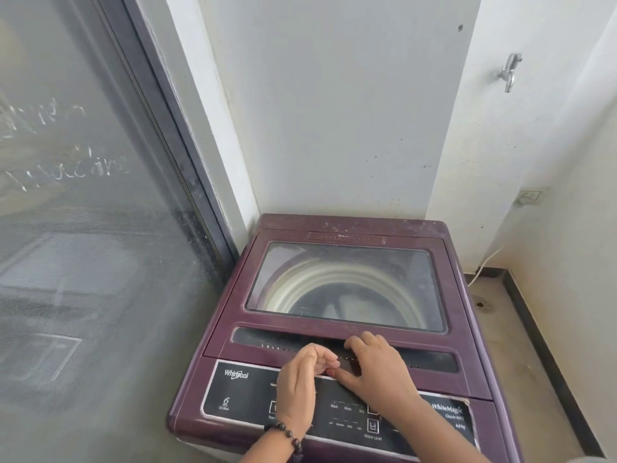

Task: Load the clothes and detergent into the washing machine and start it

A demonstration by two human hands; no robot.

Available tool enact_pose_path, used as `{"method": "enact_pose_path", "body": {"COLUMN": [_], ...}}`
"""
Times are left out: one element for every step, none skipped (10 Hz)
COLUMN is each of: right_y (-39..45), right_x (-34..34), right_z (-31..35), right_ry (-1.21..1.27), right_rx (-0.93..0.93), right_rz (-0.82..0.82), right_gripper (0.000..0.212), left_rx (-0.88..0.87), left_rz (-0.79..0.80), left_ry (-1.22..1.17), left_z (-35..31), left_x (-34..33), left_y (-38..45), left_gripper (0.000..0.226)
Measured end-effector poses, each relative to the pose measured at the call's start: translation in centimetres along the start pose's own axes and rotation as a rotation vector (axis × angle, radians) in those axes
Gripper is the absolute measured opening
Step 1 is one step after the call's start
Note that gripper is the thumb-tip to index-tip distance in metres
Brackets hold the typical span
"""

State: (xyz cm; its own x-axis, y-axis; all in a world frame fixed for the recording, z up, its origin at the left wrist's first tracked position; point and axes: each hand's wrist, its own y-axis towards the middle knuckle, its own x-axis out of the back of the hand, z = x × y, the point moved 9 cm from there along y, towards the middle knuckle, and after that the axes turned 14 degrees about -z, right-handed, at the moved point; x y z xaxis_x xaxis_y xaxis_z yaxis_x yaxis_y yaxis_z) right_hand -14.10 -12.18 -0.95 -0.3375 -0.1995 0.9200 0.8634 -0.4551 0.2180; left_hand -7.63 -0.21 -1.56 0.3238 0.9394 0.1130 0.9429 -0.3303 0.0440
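Head view looked down on a maroon top-loading washing machine point(337, 315) set in a corner, with a dusty sliding glass door point(83, 195) off at nine o'clock. Its lid point(344, 285) lay shut, and through the lid window a pale drum ring showed; whether any clothes were inside could not be told. At the lid's front edge ran a dark handle recess point(344, 350), its long axis going from nine to three o'clock. The left hand point(302, 379), a bead bracelet on its wrist, sat over the seam between lid and control panel point(337, 411), fingers curled inward and apparently gripping nothing. Just at its three o'clock, touching or nearly so, the right hand point(374, 365) lay flatter, fingers bent over the recess with the tips tucked at its edge. The recess lay at twelve o'clock from both hands, the right one nearer, so lifting the lid would likely fall to it. A wall tap point(509, 71) hung at two o'clock.
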Motion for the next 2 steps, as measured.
{"method": "enact_pose_path", "body": {"right_y": [0.9,2.1], "right_x": [1.4,3.0], "right_z": [0.0,0.0], "right_ry": [0.05,0.055], "right_rx": [0.057,0.092], "right_rz": [-0.138,-0.255], "right_gripper": [0.036,0.025], "left_rx": [-0.142,-0.243], "left_rz": [-0.042,-0.047], "left_ry": [0.139,0.368], "left_z": [-1.5,-2.6], "left_x": [-0.3,-1.1], "left_y": [0.5,1.6], "left_gripper": [0.048,0.049]}}
